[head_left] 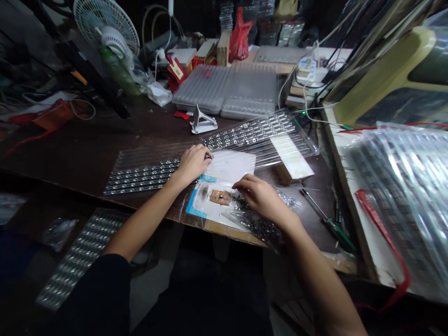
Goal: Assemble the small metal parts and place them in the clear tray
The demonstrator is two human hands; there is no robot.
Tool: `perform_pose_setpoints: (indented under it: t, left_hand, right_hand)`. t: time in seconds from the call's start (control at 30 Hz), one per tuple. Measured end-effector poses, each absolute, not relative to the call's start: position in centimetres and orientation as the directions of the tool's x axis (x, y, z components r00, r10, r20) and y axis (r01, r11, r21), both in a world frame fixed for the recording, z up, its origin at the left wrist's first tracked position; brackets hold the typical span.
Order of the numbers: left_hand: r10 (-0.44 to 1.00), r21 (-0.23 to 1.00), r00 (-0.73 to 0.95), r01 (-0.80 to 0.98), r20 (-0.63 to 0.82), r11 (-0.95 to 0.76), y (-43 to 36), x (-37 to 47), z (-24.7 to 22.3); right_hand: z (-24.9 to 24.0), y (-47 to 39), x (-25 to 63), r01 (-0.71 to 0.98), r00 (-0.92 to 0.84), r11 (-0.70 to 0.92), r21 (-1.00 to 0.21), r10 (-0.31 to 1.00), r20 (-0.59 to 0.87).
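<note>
My left hand is closed, with a small dark metal part showing at its fingertips; the part's kind I cannot make out. It is over the inner end of a clear ribbed tray whose front grooves hold rows of dark, shiny slim parts. My right hand hovers with thumb and fingers pinched; anything between them is too small to make out. Below and left of it, a small brown block lies on a white sheet edged with blue tape. Many small dark pieces lie in clear plastic under my right hand.
A second clear tray with shiny parts lies behind the hands, a white-topped block across it. A green-handled screwdriver is at the right. Stacked clear trays, a white stand and a fan stand farther back.
</note>
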State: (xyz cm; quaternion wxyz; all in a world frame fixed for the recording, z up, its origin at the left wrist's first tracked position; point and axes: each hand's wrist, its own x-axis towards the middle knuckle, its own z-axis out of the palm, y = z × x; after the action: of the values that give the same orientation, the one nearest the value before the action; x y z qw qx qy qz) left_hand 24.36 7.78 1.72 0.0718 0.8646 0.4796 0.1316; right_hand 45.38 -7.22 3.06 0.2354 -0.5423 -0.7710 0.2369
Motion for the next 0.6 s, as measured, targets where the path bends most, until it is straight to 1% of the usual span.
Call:
perform_pose_setpoints:
  t: [0.07,0.1,0.23,0.33,0.43,0.5,0.6]
  left_hand:
    - [0.838,0.304,0.520,0.782,0.164,-0.544,7.3,24.0,2.1]
    - [0.831,0.353,0.528,0.754,0.176,-0.554,6.8,23.8,2.3]
    - [0.825,0.593,0.512,0.597,0.238,-0.541,3.4,22.5,2.9]
    - [0.842,0.707,0.507,0.525,0.187,-0.473,0.6,21.9,2.2]
    - [0.842,0.788,0.522,0.458,0.135,-0.411,-1.5,21.7,0.8]
    - [0.851,0.814,0.500,0.420,0.162,-0.402,-2.3,21.7,-0.1]
    - [0.861,0.814,0.460,0.402,0.216,-0.419,-2.8,21.8,-0.8]
  right_hand:
    - [3.0,-7.2,45.5,0.723,-0.297,0.298,-0.623,0.949,0.110]
    - [3.0,-7.1,45.5,0.722,-0.296,0.298,-0.624,0.949,0.111]
    - [3.1,-7.1,45.3,0.719,-0.287,0.289,-0.632,0.952,0.107]
    - [3.1,-7.1,44.9,0.712,-0.275,0.278,-0.644,0.955,0.109]
    - [3.0,-7.0,44.6,0.712,-0.284,0.279,-0.644,0.954,0.099]
    - [2.8,-6.9,44.5,0.714,-0.294,0.282,-0.640,0.951,0.091]
    - [2.6,-6.8,44.4,0.710,-0.295,0.279,-0.647,0.952,0.087]
